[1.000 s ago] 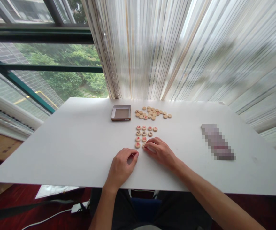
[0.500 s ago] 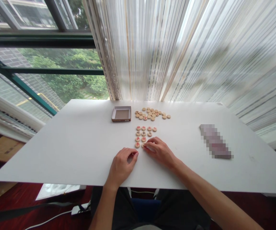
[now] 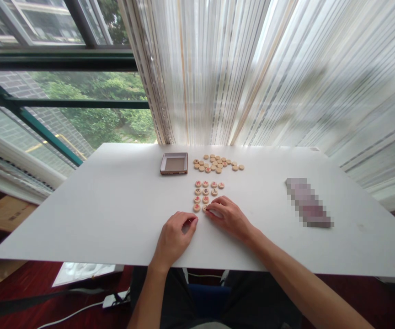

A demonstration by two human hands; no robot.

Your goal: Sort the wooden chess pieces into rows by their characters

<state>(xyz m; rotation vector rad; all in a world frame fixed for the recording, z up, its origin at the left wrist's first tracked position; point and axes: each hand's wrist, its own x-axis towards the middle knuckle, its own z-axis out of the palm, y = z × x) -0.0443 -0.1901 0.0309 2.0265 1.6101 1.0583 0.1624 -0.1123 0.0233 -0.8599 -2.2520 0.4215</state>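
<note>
Round wooden chess pieces with red and black characters lie on a white table (image 3: 115,205). Several are lined up in short rows (image 3: 204,192); a loose heap of pieces (image 3: 218,163) lies farther back. My right hand (image 3: 228,215) rests at the near end of the rows, fingertips pinched on a piece (image 3: 205,208) lying on the table. My left hand (image 3: 175,237) sits just left of it, fingers curled with thumb and forefinger together; I see nothing in it.
A small open box (image 3: 173,163) stands left of the heap. A blurred flat object (image 3: 309,202) lies at the right. Striped curtains hang behind the table; a window shows at the left. A cable and floor show below the near edge.
The view has shifted slightly; both hands stay in the same place by the rows.
</note>
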